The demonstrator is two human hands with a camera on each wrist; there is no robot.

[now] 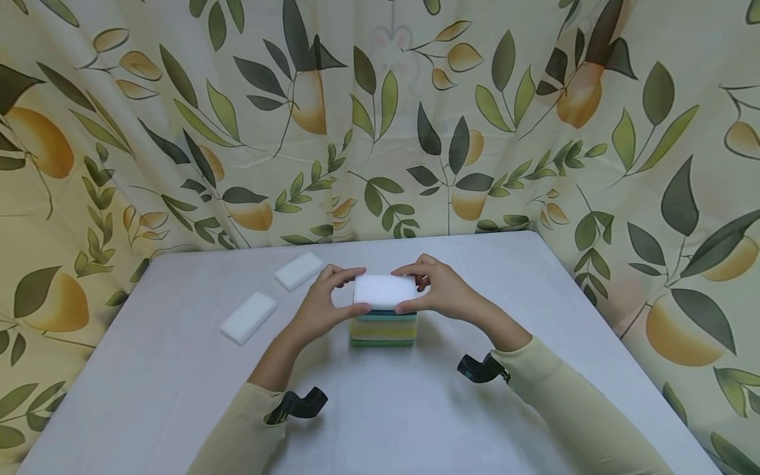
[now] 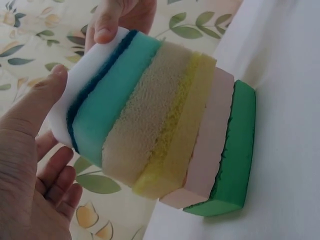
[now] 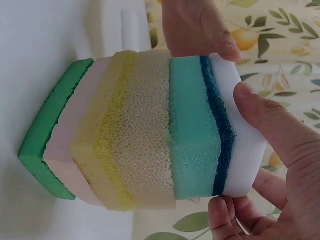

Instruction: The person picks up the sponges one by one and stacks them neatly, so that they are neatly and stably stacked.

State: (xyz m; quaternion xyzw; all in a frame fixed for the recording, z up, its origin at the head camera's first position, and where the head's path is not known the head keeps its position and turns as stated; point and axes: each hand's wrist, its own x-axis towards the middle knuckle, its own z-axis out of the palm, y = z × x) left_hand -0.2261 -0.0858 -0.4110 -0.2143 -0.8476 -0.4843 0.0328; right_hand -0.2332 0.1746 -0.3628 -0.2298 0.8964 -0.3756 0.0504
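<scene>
A white sponge block (image 1: 386,292) lies flat on top of an upright stack of sponges. My left hand (image 1: 317,303) pinches its left end, thumb in front and fingers behind. On the right end my right hand (image 1: 442,287) grips it the same way. Directly under the white block is a teal sponge (image 3: 195,120) with a dark blue scouring layer facing up. Lower down come a beige porous sponge (image 3: 142,130), a yellow sponge (image 3: 97,140), a pale pink one (image 3: 70,145) and, on the table, a green one (image 3: 50,135). The layers sit slightly out of line.
Two more white sponge blocks lie on the table left of the stack, one (image 1: 249,318) nearer and one (image 1: 299,271) farther back. White cloth covers the table (image 1: 380,409). A leaf-and-fruit patterned curtain (image 1: 380,185) hangs behind and along both sides.
</scene>
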